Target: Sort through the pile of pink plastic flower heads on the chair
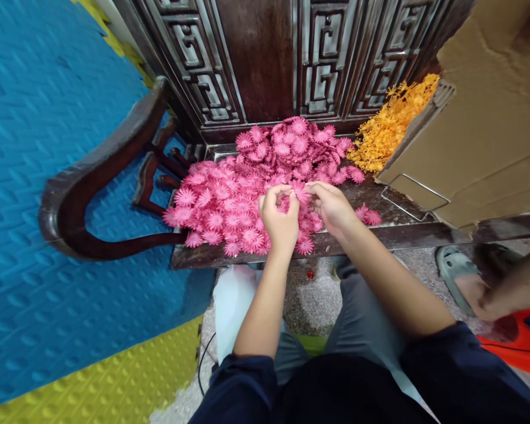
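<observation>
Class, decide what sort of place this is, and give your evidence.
Probably a home used for handwork: a carved wooden bench heaped with pink flower pieces, beside blue foam matting.

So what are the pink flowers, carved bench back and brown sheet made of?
Pink flowers: perhaps soft plastic, matte, with uniform thin petals; fabric is possible.
Carved back: likely dark varnished wood, given its glossy highlights.
Brown sheet: cardboard, dull, with creases and a layered edge.

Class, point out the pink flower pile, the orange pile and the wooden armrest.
Pink flower pile (234, 203): head view, middle of the heap.
Orange pile (382, 135): head view, its middle.
Wooden armrest (57, 212): head view, outer bend.
</observation>
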A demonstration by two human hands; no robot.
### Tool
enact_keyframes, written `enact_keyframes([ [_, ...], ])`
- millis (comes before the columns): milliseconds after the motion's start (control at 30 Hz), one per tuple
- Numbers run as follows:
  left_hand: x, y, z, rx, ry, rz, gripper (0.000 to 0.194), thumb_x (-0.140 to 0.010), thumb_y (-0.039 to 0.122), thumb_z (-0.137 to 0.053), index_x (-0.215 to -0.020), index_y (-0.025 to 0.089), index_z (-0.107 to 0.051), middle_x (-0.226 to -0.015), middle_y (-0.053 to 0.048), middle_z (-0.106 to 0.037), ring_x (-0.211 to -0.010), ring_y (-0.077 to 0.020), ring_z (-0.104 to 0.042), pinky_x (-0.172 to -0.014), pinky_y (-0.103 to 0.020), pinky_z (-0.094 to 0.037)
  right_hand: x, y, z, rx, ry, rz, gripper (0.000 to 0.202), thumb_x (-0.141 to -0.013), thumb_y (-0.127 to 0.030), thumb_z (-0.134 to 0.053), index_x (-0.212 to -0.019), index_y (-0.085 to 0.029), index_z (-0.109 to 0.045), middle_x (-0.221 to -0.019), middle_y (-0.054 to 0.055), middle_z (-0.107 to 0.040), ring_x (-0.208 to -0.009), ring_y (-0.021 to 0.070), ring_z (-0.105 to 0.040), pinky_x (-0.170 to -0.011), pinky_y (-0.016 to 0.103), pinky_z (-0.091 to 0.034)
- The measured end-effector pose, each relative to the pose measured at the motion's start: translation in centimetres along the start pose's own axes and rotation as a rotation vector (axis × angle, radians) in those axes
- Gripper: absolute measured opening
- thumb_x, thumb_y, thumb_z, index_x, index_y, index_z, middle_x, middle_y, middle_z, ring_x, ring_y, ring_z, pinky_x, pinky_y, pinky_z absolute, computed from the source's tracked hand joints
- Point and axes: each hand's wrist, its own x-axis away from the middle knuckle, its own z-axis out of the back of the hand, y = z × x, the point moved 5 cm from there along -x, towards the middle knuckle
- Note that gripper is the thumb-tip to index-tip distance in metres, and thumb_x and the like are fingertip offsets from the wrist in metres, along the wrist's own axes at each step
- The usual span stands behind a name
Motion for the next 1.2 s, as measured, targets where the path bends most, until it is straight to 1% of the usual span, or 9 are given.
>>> enact_keyframes([
  [100, -0.1, 0.3, 0.4, -0.097, 0.023, -0.065, 0.008, -0.078, 0.017, -0.055, -0.083, 0.022, -0.059, -0.083, -0.001, -0.063, -0.080, -0.0155, -0.052, -0.076, -0.031, -0.039, 0.0, -0.1, -0.1, 0.033, -0.062, 0.023, 0.013, -0.059, -0.023, -0.061, -0.071, -0.019, -0.063, -0.057, -0.007, -0.056, -0.052, 0.0058, -0.046, -0.053, 0.021, -0.032],
  [200, -0.1, 0.5, 0.5, -0.102, 0.009, -0.110, 0.008, -0.081, 0.019, -0.052, -0.084, 0.022, -0.059, -0.084, -0.001, -0.062, -0.081, -0.0156, -0.053, -0.078, -0.031, -0.040, 0.0, -0.5, -0.1, 0.061, -0.107, 0.076, 0.010, -0.059, -0.022, -0.063, -0.068, -0.018, -0.064, -0.057, -0.007, -0.057, -0.051, 0.0060, -0.046, -0.055, 0.021, -0.035],
  [367, 0.0, 1.0, 0.4, -0.073, -0.011, -0.170, 0.012, -0.081, 0.015, -0.048, -0.083, 0.022, -0.058, -0.085, -0.002, -0.060, -0.087, -0.0146, -0.055, -0.083, -0.031, -0.041, 0.1, -0.5, -0.2, 0.030, -0.155, -0.030, 0.009, -0.059, -0.022, -0.063, -0.067, -0.019, -0.063, -0.060, -0.006, -0.060, -0.055, 0.0073, -0.053, -0.054, 0.021, -0.036],
  [433, 0.1, 0.9, 0.4, -0.040, 0.006, -0.143, 0.012, -0.081, 0.015, -0.048, -0.084, 0.021, -0.058, -0.086, -0.002, -0.059, -0.088, -0.0143, -0.055, -0.084, -0.031, -0.042, 0.0, -0.5, -0.1, 0.014, -0.150, -0.019, 0.009, -0.059, -0.022, -0.064, -0.068, -0.019, -0.064, -0.060, -0.005, -0.061, -0.056, 0.0068, -0.054, -0.054, 0.020, -0.036],
  [567, 0.4, 0.0, 0.2, 0.099, 0.065, 0.008, 0.009, -0.083, 0.018, -0.047, -0.088, 0.020, -0.054, -0.088, -0.003, -0.057, -0.087, -0.0132, -0.055, -0.082, -0.030, -0.045, -0.2, -0.3, -0.3, -0.033, -0.133, -0.009, 0.007, -0.062, -0.023, -0.064, -0.068, -0.019, -0.064, -0.064, -0.005, -0.064, -0.060, 0.0068, -0.056, -0.058, 0.020, -0.040],
  [633, 0.4, -0.3, 0.2, 0.151, 0.094, 0.053, 0.009, -0.083, 0.019, -0.046, -0.089, 0.020, -0.053, -0.089, -0.003, -0.056, -0.085, -0.0125, -0.056, -0.081, -0.029, -0.046, -0.1, 0.0, -0.6, -0.059, -0.137, -0.029, 0.006, -0.063, -0.022, -0.064, -0.068, -0.019, -0.063, -0.064, -0.005, -0.065, -0.062, 0.0074, -0.059, -0.061, 0.020, -0.042],
  [867, 0.3, 0.0, 0.7, 0.147, 0.162, 0.047, 0.010, -0.082, 0.017, -0.047, -0.089, 0.020, -0.051, -0.089, -0.003, -0.056, -0.084, -0.0115, -0.055, -0.080, -0.027, -0.046, 0.1, 0.2, -1.2, -0.070, -0.104, -0.060, 0.005, -0.065, -0.020, -0.063, -0.070, -0.018, -0.062, -0.063, -0.004, -0.064, -0.058, 0.0073, -0.059, -0.059, 0.021, -0.040],
  [1100, 0.1, 0.4, 1.4, 0.150, 0.262, 0.029, 0.009, -0.081, 0.017, -0.046, -0.088, 0.021, -0.050, -0.086, -0.002, -0.055, -0.083, -0.0111, -0.056, -0.080, -0.026, -0.045, -0.2, -0.2, -0.5, -0.072, 0.009, -0.031, 0.001, -0.067, -0.017, -0.058, -0.066, -0.017, -0.059, -0.056, -0.006, -0.058, -0.051, 0.0059, -0.053, -0.052, 0.019, -0.036],
  [1200, 0.0, 0.7, 1.6, 0.155, 0.270, 0.031, 0.009, -0.081, 0.018, -0.047, -0.089, 0.021, -0.049, -0.086, -0.002, -0.055, -0.083, -0.0110, -0.056, -0.081, -0.026, -0.046, -0.1, -0.2, -0.5, -0.083, 0.021, -0.021, 0.001, -0.067, -0.019, -0.059, -0.066, -0.018, -0.058, -0.054, -0.007, -0.056, -0.050, 0.0056, -0.051, -0.051, 0.019, -0.036],
])
